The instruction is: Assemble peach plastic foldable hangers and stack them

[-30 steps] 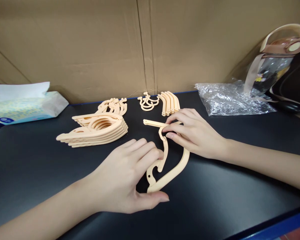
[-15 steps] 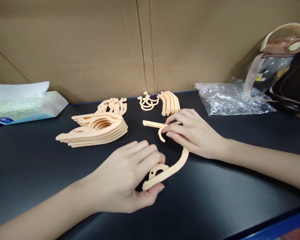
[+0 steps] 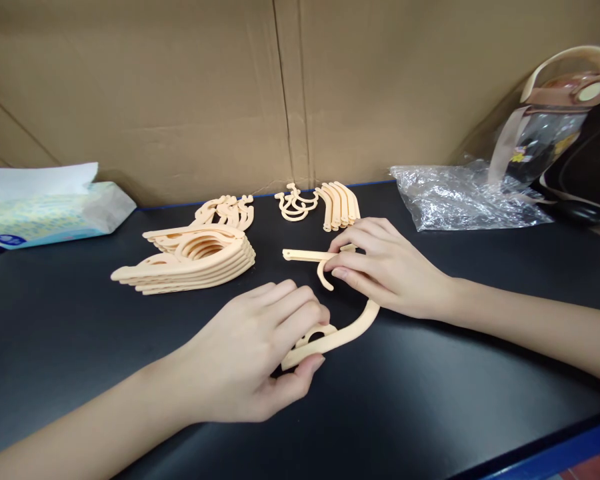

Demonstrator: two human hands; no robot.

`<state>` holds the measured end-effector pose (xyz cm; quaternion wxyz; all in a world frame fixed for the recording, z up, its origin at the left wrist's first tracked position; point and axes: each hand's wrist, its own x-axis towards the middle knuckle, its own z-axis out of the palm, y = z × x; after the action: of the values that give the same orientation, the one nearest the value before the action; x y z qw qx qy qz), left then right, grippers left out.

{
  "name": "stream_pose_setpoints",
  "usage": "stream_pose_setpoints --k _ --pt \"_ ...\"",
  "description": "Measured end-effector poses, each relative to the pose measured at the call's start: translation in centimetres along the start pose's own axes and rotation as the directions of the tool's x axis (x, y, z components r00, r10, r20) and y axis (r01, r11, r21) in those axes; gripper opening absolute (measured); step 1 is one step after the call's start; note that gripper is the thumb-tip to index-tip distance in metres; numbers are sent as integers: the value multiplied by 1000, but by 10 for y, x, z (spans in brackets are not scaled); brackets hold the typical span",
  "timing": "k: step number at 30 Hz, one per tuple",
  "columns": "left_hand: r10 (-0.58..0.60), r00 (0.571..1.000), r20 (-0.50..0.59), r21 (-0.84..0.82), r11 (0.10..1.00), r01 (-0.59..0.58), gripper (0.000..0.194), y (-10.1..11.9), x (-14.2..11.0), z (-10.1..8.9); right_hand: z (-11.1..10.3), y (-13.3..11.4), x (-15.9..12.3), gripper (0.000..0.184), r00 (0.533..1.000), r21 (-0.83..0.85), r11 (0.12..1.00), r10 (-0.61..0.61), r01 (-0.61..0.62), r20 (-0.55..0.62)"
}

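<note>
Both hands hold one peach plastic folding hanger [image 3: 350, 323] low over the black table [image 3: 80, 347]. My left hand [image 3: 260, 360] pinches its near arm end between thumb and fingers. My right hand [image 3: 385, 267] grips the hook end, where a small curved hook and a straight arm [image 3: 305, 255] stick out to the left. A stack of folded hangers [image 3: 190, 260] of the same colour lies to the left of my hands.
Loose peach parts lie at the back: small hooks [image 3: 227, 210], a tangle of hooks [image 3: 295, 203] and several curved arms [image 3: 340, 203]. A tissue pack [image 3: 45, 210] sits far left, a crumpled clear bag [image 3: 460, 197] and a bottle [image 3: 550, 127] right. Cardboard forms the back wall.
My left hand has folded the hanger's near arm flatter toward the table. The hook in my right hand has swung free of the arm. Both hands stayed roughly in place.
</note>
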<state>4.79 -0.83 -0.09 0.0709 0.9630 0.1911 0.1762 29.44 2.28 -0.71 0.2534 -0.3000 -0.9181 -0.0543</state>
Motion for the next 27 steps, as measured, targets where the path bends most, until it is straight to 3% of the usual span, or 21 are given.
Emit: stream_pose_setpoints --k 13,27 --pt "-138 985 -102 108 983 149 12 -1 1 3 0 0 0 28 1000 59 998 -26 26 2" --pt "-165 976 -140 148 971 186 10 -1 2 2 0 -1 1 34 991 32 990 -136 136 16"
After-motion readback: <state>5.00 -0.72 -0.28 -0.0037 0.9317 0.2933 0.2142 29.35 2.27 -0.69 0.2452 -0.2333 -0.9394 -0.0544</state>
